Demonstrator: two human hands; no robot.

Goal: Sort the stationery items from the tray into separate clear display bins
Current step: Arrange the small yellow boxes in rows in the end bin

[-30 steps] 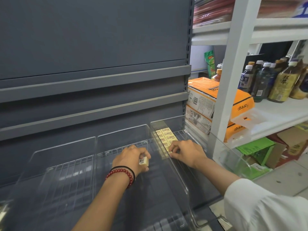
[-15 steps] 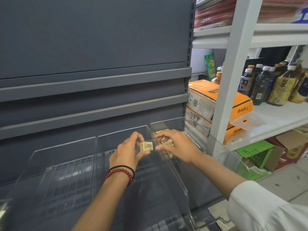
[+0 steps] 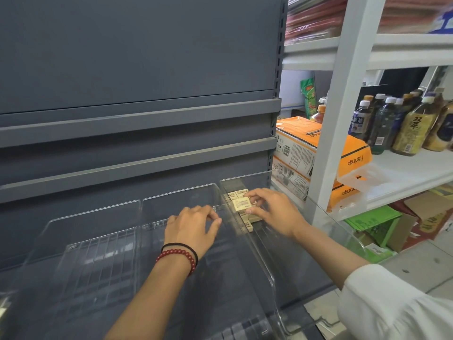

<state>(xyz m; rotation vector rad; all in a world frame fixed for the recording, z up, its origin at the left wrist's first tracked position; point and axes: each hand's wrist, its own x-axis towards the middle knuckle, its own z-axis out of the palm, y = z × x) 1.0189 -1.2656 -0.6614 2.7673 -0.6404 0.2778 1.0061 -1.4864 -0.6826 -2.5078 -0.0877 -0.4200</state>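
Observation:
Three clear display bins stand side by side on a grey shelf. Inside the right bin [image 3: 326, 217] lie several small cream erasers [image 3: 241, 193] in a row along its left wall. My right hand [image 3: 274, 212] pinches one more cream eraser [image 3: 241, 204] just above that row. My left hand [image 3: 193, 227], with a red bead bracelet at the wrist, hovers over the middle bin [image 3: 171, 200] with fingers loosely curled and nothing in it. The left bin [image 3: 73, 231] holds nothing that I can see.
Grey shelf backing [image 3: 137, 94] rises behind the bins. To the right stands a white rack [image 3: 343, 94] with orange boxes [image 3: 318, 148], bottles [image 3: 397, 121], and cartons [image 3: 372, 227] on the floor below.
The eraser passed from my left hand to my right hand. My right hand now carries it over the row in the right bin, and my left hand has dropped back empty.

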